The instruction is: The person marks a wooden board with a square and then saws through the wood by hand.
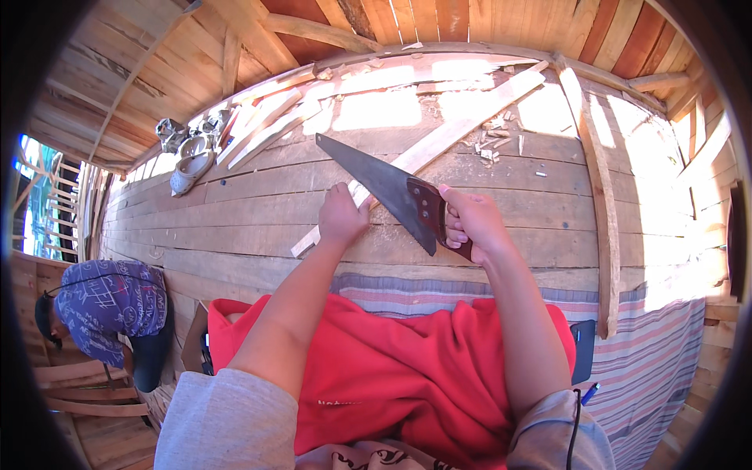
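My right hand (474,223) is wrapped round the dark brown handle of a hand saw (380,184). The saw's grey blade slants up and left, its tip beyond my left hand, its toothed edge toward me. It passes over a long pale wooden board (462,129) lying diagonally on the plank floor. My left hand (343,215) grips this board near its closer end, fingers closed over it, just left of the blade. Whether the teeth touch the wood, I cannot tell. Red cloth (392,368) covers my lap.
Wood offcuts (493,141) lie beyond the board. At the far left are more boards (270,129) and a pair of shoes (192,168). A long beam (599,188) lies on the right, by a striped cloth (642,368). Another person (113,313) bends over at the left.
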Available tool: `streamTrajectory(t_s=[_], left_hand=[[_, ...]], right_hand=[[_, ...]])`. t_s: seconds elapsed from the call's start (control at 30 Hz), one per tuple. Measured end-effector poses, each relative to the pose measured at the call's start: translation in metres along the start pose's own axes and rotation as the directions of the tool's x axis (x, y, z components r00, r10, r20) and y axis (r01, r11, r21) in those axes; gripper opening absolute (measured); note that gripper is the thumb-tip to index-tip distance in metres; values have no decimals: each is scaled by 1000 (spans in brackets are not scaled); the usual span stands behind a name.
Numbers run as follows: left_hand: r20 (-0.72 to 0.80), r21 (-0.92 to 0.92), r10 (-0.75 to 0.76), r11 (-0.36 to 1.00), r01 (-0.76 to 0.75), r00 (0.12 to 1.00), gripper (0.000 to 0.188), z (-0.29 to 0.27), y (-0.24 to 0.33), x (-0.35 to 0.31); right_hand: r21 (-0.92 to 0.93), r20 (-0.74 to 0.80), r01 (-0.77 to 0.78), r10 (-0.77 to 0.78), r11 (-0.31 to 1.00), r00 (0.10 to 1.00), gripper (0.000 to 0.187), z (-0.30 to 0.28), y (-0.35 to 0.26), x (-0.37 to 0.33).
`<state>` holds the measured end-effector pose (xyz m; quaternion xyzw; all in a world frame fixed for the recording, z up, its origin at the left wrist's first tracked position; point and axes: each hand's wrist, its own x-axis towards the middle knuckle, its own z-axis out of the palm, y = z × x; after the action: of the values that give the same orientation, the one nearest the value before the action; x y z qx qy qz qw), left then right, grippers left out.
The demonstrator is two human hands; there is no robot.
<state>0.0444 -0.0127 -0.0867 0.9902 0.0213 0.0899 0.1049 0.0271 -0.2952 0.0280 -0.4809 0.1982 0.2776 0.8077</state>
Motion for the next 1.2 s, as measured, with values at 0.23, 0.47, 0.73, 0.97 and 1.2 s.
streamTrajectory(t_s=[0.23,0.47,0.73,0.97,1.2], left_hand=[[-3,-47,11,999,-12,1000,47,1,3,0],[12,-44,-6,999,6,1000,48,-2,2,0],[-13,-93,13,996,-14,1000,57,-8,8,-4],[-19,-162,75,984,-77,997,59,-8,2,-3],[-51,-201,94,974,-103,994,58,-5,-2,-3]], right_hand=[[238,-2,-121,125,964,992,43,-22,3,21],[-280,42,119,-112,953,993,38,8,-13,-4],[-198,80,125,-111,972,991,37,3,-9,-2],[-114,90,103,-93,988,992,38,0,-12,-1],[-169,72,103,-92,980,993,39,7,-11,-4]])
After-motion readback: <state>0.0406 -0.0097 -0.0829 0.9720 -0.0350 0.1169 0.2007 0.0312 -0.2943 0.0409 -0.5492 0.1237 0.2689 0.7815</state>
